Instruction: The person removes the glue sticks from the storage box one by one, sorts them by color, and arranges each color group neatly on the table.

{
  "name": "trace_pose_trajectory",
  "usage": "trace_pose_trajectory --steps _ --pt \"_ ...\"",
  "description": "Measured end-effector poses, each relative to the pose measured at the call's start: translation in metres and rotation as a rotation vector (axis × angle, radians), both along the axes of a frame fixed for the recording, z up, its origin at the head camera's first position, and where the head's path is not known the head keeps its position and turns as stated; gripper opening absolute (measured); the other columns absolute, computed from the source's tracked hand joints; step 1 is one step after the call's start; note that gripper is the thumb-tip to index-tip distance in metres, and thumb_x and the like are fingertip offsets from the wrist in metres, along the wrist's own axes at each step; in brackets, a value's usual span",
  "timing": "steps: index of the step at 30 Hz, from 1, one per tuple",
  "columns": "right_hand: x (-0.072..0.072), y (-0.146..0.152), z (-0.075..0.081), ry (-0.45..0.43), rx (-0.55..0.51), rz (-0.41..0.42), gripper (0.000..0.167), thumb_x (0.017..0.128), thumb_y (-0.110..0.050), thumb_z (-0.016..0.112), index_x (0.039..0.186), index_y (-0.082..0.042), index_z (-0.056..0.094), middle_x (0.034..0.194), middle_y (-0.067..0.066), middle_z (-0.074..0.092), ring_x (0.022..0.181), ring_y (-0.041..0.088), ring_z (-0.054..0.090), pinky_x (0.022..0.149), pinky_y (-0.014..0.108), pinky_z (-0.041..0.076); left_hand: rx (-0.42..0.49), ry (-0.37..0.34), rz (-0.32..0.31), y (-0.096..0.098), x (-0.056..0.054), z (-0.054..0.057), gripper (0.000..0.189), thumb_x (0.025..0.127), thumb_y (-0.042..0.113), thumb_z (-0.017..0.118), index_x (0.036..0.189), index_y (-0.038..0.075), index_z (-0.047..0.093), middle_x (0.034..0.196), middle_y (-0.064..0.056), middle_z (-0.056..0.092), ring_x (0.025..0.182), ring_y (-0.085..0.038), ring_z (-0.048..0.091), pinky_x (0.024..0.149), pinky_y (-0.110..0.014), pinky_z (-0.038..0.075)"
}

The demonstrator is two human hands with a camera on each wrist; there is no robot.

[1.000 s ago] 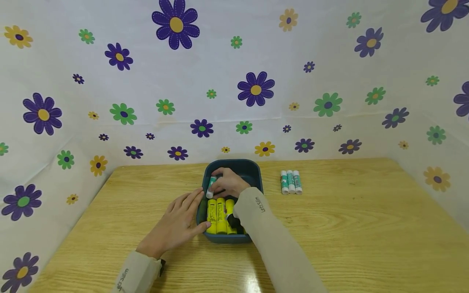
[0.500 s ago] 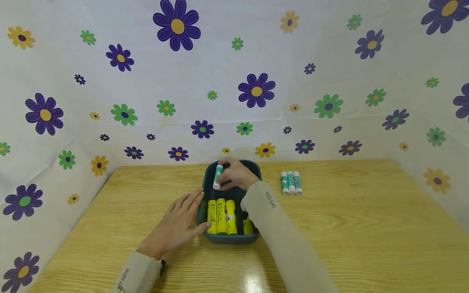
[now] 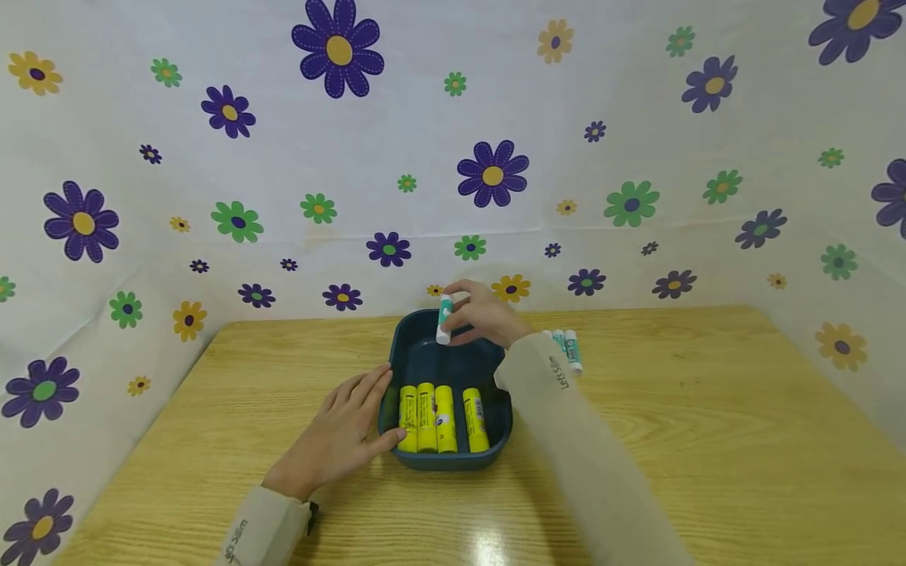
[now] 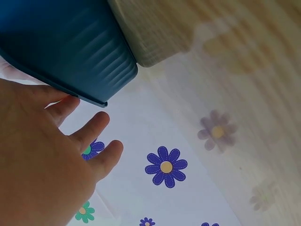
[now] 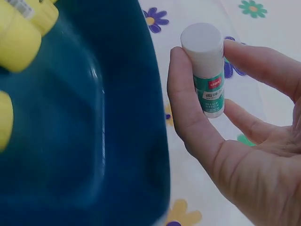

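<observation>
My right hand [image 3: 488, 316] pinches a white glue stick [image 5: 209, 89] with a green label between thumb and fingers. In the head view it is raised over the back of the dark blue bin [image 3: 453, 462]; the right wrist view shows it beside the bin's rim. My left hand [image 3: 341, 431] rests along the bin's left side, fingers extended, fingertips at the rim and thumb over the front left corner. Inside, three yellow glue sticks [image 3: 426, 418] lie side by side at the front left. Another yellow glue stick [image 3: 476, 420] lies apart from them, to the right.
Several white-and-green glue sticks [image 3: 572, 351] lie on the wooden table [image 3: 694, 424] right of the bin, partly hidden by the right sleeve [image 3: 566, 409]. A white flowered sheet [image 3: 425, 118] rises behind and at both sides of the table.
My right hand has lifted the white-and-green glue stick from the bin's left side, up and to the right toward the back. More of the yellow glue sticks now shows. The left hand has stayed put.
</observation>
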State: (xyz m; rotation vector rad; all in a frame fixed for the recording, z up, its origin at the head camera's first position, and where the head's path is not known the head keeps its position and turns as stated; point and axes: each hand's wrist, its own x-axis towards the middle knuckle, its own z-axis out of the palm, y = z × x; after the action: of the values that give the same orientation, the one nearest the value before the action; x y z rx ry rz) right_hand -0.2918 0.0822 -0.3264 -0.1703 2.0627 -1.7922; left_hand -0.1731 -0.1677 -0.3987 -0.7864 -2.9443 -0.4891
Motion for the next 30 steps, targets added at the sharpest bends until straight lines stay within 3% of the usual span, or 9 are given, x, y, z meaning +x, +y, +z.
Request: trace_pose_trajectory --steps 11,25,30 --pt "0.006 0.030 0.009 0.056 0.027 0.012 0.072 0.092 0.009 0.063 0.155 -0.001 0.030 0.134 0.029 0.044 0.109 0.041 0.058 0.091 0.049 0.056 0.002 0.006 0.005 -0.001 0.001 0.000 0.084 0.098 0.052 0.057 0.158 -0.002 0.030 0.165 -0.015 0.026 0.145 -0.044 0.029 0.116 -0.065 0.021" --pt "0.007 0.080 0.004 0.104 0.100 -0.006 0.072 0.093 0.005 0.062 0.156 -0.001 0.029 0.142 0.031 0.038 0.107 0.036 0.057 0.095 0.049 0.054 -0.001 0.009 0.001 -0.002 0.000 -0.001 0.086 0.098 0.053 0.057 0.158 -0.001 0.029 0.165 -0.015 0.026 0.145 -0.043 0.029 0.117 -0.063 0.021" --pt "0.009 0.097 0.001 0.102 0.115 -0.005 0.077 0.092 0.005 0.061 0.159 0.000 0.023 0.147 0.032 0.035 0.112 0.039 0.055 0.097 0.051 0.052 -0.002 0.004 0.007 -0.001 0.000 -0.001 0.086 0.098 0.053 0.057 0.158 -0.001 0.029 0.165 -0.015 0.025 0.145 -0.044 0.029 0.117 -0.064 0.021"
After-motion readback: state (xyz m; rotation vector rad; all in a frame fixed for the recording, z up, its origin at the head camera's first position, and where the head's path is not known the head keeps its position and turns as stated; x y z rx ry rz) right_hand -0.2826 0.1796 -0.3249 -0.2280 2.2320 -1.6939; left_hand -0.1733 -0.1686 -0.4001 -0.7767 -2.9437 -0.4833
